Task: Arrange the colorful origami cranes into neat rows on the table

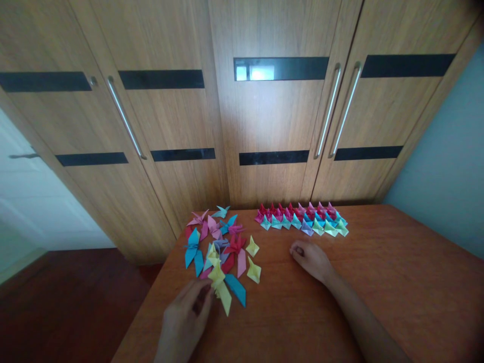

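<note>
My left hand point(187, 313) is at the near side of a loose pile of coloured folded-paper pieces. Its thumb and fingers close on the edge of a yellow origami piece point(217, 276); the exact contact is partly hidden. Beneath and beside that lie a pale yellow folded strip point(226, 298) and a blue one point(236, 290). Two yellow origami pieces point(254, 271) stand apart, right of the pile. My right hand point(312, 260) rests on the table with fingers curled and nothing visible in them. Beyond it stand close rows of small origami pieces point(297, 221) in red, pink, blue and yellow.
The brown wooden table point(378, 282) backs up to a wooden wardrobe point(272, 121) with long metal handles. More folded pieces, among them a blue one point(193, 247) and a red one point(236, 244), lie near the table's left edge. A white door point(30, 201) is far left.
</note>
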Available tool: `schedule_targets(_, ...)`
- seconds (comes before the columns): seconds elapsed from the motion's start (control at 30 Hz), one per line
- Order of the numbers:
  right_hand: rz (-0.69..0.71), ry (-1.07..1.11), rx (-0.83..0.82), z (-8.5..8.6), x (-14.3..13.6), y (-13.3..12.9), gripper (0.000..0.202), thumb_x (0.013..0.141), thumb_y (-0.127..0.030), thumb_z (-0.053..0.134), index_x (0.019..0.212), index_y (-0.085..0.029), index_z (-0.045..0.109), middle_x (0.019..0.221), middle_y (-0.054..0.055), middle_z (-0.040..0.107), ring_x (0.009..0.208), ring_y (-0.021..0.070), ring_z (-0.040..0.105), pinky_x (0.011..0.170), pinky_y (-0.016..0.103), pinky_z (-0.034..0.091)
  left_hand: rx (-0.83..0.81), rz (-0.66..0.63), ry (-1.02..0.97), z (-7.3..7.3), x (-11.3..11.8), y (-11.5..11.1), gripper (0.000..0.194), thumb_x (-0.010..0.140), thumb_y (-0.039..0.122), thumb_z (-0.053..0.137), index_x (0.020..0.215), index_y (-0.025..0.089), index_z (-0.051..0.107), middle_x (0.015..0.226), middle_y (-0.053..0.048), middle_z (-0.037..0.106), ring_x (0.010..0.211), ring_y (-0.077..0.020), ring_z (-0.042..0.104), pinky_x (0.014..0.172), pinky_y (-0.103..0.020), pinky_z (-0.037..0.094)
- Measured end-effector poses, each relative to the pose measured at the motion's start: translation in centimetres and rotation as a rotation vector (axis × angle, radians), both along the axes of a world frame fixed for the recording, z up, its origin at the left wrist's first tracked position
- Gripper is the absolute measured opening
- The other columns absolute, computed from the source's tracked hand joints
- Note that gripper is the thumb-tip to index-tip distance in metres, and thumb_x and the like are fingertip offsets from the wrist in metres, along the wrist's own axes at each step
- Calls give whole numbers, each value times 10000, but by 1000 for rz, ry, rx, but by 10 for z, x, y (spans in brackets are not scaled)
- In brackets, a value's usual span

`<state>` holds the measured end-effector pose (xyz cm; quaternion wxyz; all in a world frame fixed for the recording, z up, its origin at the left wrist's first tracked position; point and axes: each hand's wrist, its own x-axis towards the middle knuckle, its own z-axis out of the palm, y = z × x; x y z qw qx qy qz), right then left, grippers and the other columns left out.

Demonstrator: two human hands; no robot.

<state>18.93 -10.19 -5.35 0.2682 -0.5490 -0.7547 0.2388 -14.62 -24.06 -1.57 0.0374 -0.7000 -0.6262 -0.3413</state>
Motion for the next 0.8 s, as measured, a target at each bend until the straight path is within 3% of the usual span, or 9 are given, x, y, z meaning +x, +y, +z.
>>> schedule_targets(0.13,138,446,-170,8,-11,-6,224,817,-386,505,893,-187,576,670,-13,559,603,117,514,557,227,373,9,-42,-120,15,25,13,159,834,323,519,890,225,631,759,-2,688,575,-129,631,547,-213,517)
schedule_targets(0.23,185,642,-328,17,-22,-16,350,800,-461,546,1016,-187,569,664,-20,554,562,100,482,511,214,359,-48,-172,-176,25,54,29,130,825,266,526,899,218,621,765,-2,675,635,-133,631,578,-216,506)
schedule_targets(0.47,254,856,-411,20,-30,-23,425,750,-509,613,1024,-185,606,602,-47,486,496,67,400,453,201,279,-214,-463,-212,31,110,63,121,801,151,508,835,201,612,751,6,639,645,-107,584,598,-194,452)
schedule_targets(0.6,175,927,-361,18,-25,-18,337,749,-480,628,891,-174,623,551,-63,437,457,51,328,433,201,219,-239,-510,-228,28,130,76,122,788,134,511,822,199,609,715,15,629,629,-108,563,588,-192,429)
schedule_targets(0.8,105,900,-340,15,-5,-6,297,769,-454,597,897,-186,618,581,-51,464,474,64,340,441,199,227,-205,-605,-210,22,151,95,133,808,152,510,866,205,617,738,12,642,648,-113,562,618,-202,418)
